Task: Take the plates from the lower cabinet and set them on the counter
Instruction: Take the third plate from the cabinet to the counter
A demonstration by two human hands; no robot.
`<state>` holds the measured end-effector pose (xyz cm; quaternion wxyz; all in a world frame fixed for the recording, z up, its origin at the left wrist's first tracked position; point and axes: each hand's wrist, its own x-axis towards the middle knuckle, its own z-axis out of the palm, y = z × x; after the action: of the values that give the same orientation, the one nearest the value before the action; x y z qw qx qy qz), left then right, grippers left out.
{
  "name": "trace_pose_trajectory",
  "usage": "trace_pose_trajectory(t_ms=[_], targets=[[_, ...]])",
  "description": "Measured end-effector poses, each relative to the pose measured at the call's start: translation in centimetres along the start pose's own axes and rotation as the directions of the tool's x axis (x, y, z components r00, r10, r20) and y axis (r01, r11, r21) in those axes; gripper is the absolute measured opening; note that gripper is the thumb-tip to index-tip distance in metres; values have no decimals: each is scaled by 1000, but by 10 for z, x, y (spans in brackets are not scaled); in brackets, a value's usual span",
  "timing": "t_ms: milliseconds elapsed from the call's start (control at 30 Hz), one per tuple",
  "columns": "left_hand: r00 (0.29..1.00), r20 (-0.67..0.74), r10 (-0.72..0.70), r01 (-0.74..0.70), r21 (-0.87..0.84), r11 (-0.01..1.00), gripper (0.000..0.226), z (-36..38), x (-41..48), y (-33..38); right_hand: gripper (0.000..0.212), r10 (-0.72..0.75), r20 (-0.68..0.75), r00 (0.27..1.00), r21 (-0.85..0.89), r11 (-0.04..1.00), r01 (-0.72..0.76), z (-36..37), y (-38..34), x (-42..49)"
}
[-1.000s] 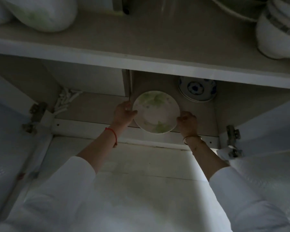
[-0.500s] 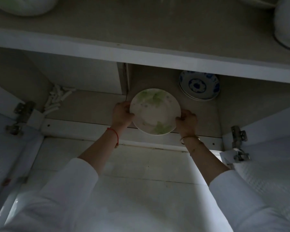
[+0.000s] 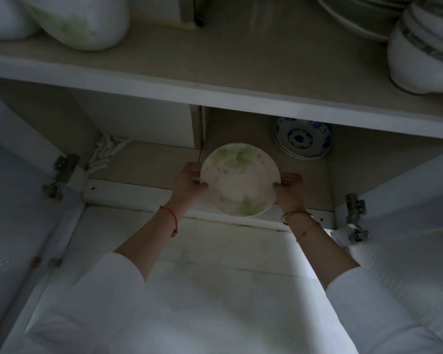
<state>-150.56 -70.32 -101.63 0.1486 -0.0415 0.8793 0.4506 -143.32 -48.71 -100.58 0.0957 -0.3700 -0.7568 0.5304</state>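
Two bare hands, left hand (image 3: 188, 181) and right hand (image 3: 289, 189), pinch opposite rims of a round white plate with green leaf print (image 3: 238, 178) at the lower cabinet's front edge (image 3: 138, 192); blue-patterned white plates (image 3: 303, 137) are stacked behind. No writing is legible.

You hold a white plate with green leaf print (image 3: 238, 179) by its rim, your left hand (image 3: 188, 182) on one edge and your right hand (image 3: 289, 190) on the opposite edge, over the front lip of the lower cabinet's floor (image 3: 149, 162). Behind it, deeper in the same compartment, sits a small stack of blue-patterned plates (image 3: 303, 138). On the shelf (image 3: 215, 72) above, stacked bowls (image 3: 425, 49) stand at the right.
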Motion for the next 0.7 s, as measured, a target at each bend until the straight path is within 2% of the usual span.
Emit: trace_pose_trajectory(t_ms=[67,200,367,567,700], targets=[[1000,-1,16,-16,7,1000,33,-14,-19,8,28,1,33,999,-40,999,0,-8,-8,-17],[1000,-19,-21,22,39,999,38,-48,-71,34,10,70,61,996,-72,995,-66,-36,-36,-62],[995,22,-96,97,-62,993,46,-100,-144,74,34,172,103,980,-33,985,-169,-79,-84,-128],[975,42,-216,220,-154,963,50,-165,-224,137,35,232,148,961,-69,972,-224,-135,-159,-203],[976,36,-216,219,-144,965,48,-214,-281,195,35,235,145,961,-55,972,-229,-179,-225,-250]])
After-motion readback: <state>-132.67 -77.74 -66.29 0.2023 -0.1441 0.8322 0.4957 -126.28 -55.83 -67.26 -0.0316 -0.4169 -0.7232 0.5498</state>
